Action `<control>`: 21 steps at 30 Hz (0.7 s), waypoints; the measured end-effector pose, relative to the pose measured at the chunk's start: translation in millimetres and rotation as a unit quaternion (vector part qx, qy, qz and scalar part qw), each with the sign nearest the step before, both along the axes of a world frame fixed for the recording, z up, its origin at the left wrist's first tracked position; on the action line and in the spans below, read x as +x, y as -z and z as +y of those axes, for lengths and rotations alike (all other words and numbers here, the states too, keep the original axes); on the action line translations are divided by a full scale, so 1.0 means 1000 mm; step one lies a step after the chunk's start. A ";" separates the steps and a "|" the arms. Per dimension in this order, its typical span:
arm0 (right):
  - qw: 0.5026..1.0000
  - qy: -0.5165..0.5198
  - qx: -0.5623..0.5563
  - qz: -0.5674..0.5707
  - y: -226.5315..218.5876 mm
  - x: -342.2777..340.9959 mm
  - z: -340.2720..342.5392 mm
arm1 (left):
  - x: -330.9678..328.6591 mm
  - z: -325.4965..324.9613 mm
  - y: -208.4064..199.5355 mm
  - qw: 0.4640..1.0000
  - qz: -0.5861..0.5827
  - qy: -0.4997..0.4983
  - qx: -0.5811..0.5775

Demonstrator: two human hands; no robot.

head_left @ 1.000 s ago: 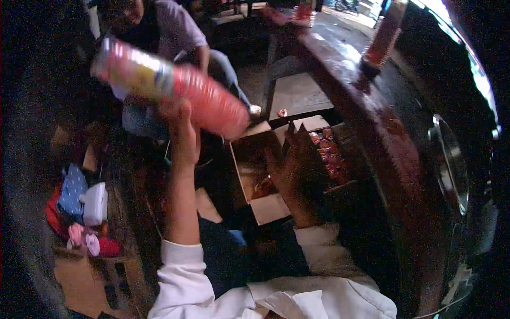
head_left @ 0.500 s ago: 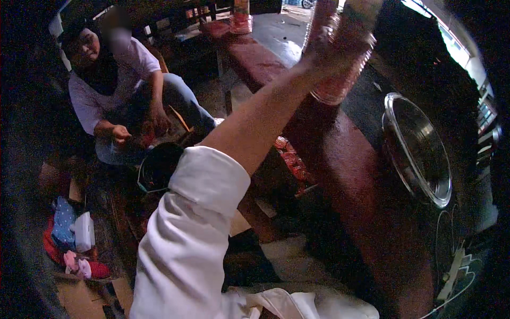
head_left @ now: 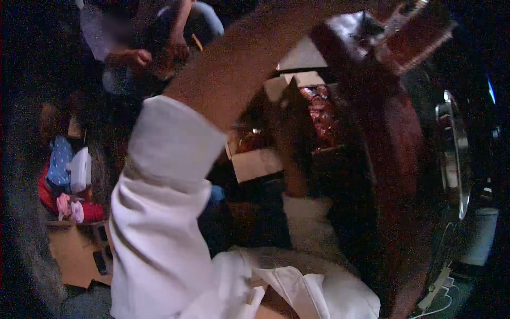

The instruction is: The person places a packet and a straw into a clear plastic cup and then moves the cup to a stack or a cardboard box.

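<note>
My left arm, in a rolled white sleeve, stretches across to the top right. My left hand (head_left: 374,9) is blurred at the upper edge, close to a clear ribbed jar (head_left: 417,45) of red contents; its fingers do not show plainly. Lower down, my right hand (head_left: 289,109) is in shadow over an open cardboard box (head_left: 257,165), its fingers too dark to make out. Shiny red packets (head_left: 321,117) lie in the box beside that hand.
A dark red table (head_left: 401,133) runs along the right, with a round metal basin (head_left: 454,154) beyond it. A power strip (head_left: 435,290) with white cables lies lower right. Another person's hand (head_left: 139,57) is at upper left. Left are a blue dotted pouch (head_left: 59,162) and a white box (head_left: 81,170).
My view has tipped down. My left hand has moved toward the upper edge, and the jar appears farther right and more tilted. My right forearm and hand now show over the box.
</note>
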State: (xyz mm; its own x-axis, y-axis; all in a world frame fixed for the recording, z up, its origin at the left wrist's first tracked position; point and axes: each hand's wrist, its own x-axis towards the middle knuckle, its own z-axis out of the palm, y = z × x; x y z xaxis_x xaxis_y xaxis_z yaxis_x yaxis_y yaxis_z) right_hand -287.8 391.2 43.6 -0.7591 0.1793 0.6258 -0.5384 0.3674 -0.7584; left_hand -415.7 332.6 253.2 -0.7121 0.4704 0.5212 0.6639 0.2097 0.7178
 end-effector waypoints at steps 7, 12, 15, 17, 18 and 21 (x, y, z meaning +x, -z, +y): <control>0.998 0.025 -0.045 -0.021 0.017 -0.017 0.031 | 0.060 -0.152 0.136 0.912 0.122 -0.250 0.302; 0.997 0.022 -0.059 -0.037 0.036 -0.025 0.019 | 0.083 -0.162 0.361 0.911 -0.120 -0.377 0.117; 0.997 0.023 -0.055 -0.045 0.049 -0.033 0.019 | 0.083 -0.126 0.452 0.952 -0.126 -0.273 0.061; 0.997 0.032 -0.049 -0.046 0.053 -0.037 0.026 | 0.096 -0.086 0.482 0.958 -0.062 -0.259 -0.108; 0.997 0.025 -0.053 -0.048 0.053 -0.036 0.018 | 0.101 -0.074 0.507 0.945 -0.024 -0.272 -0.183; 0.996 0.047 -0.043 -0.056 0.062 -0.028 0.030 | 0.093 -0.015 0.527 0.922 0.035 -0.147 -0.358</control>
State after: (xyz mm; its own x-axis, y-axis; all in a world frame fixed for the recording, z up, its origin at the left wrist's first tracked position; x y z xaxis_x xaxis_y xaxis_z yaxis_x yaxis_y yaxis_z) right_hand -315.5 421.0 -18.5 -0.8007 0.3024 0.5172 -0.4146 0.3434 -0.8427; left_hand -322.2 317.6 -273.7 -0.8398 0.5042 0.2013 0.5427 0.7906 0.2837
